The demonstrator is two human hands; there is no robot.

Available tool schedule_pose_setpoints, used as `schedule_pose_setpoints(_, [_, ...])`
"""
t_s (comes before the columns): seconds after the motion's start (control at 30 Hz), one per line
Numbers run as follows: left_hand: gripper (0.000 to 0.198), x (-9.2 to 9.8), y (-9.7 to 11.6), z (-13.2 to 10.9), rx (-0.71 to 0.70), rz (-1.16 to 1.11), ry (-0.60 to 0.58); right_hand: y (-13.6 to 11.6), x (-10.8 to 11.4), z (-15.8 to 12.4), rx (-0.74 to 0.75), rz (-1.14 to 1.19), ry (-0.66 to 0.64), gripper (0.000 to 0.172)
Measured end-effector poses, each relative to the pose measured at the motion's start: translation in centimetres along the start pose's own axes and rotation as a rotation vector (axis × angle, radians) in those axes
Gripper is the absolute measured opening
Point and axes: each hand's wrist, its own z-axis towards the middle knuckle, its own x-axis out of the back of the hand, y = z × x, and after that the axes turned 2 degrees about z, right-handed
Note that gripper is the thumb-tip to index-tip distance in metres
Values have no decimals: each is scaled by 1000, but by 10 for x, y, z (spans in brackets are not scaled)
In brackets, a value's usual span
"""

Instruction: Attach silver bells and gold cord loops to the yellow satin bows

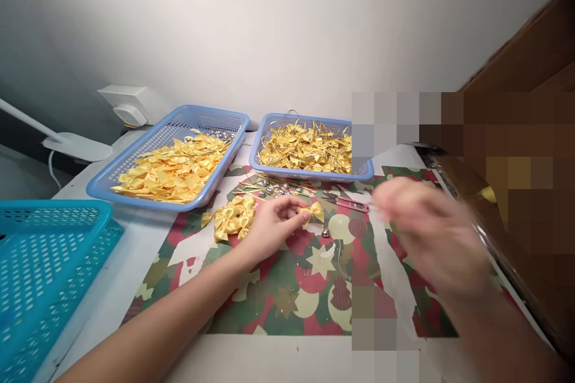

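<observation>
My left hand (281,221) pinches a yellow ribbon bow (313,213) over the patterned paper. Just left of that hand lies a small heap of yellow bows (233,217). A single silver bell (326,233) rests to the right of the pinched bow, and more silver bells (282,187) sit behind the hand among gold ties. Blurred by motion, my right hand (417,221) is raised at the right; its fingers are smeared, so whether it holds anything is unclear. Near it lie pink thread snips (353,203).
A blue basket (101,188) of yellow bows and silver bells stands back left. Another blue basket (309,174), behind my hands, holds bows with gold ties. At far left are a teal basket (54,263) and a white lamp (78,145). Blurred blocks hide part of the right side.
</observation>
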Motion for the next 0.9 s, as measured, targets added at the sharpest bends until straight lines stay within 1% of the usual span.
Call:
schedule_pose_setpoints(0.07, [27, -2, -3, 0, -6, -29, 6, 19, -27, 10, -91, -84, -113, 28])
schedule_pose_setpoints(0.13, [26, -3, -6, 0, -29, -58, -2, 40, -45, 14, -182, -118, -161, 27])
schedule_pose_setpoints(0.2, [25, -4, -7, -1, -41, -80, -6, 57, -54, 12, -235, -103, -183, 26])
schedule_pose_setpoints(0.27, [23, -5, -8, -1, -37, -101, 6, 66, -58, 8, -254, -98, -155, 27])
schedule_pose_setpoints(0.33, [23, -6, -7, -2, -26, -129, 31, 69, -59, 4, -228, -115, -92, 28])
schedule_pose_setpoints(0.43, [23, -8, -7, -2, -11, -193, 70, 68, -61, 2, -135, -135, -2, 28])
schedule_pose_setpoints(0.53, [25, -10, -6, -3, 2, -248, 111, 67, -63, 1, -79, -125, 39, 26])
schedule_pose_setpoints(0.6, [26, -11, -4, -4, 34, -280, 110, 67, -64, 1, -61, -121, 51, 24])
schedule_pose_setpoints(0.73, [29, -11, 1, -6, 143, -330, 44, 69, -65, -1, -30, -123, 54, 21])
schedule_pose_setpoints(0.8, [28, -11, 2, -6, 170, -331, 58, 70, -66, -2, -31, -115, 33, 21])
schedule_pose_setpoints(0.9, [27, -11, 0, -6, 159, -338, 100, 70, -67, -3, -55, -96, -2, 23])
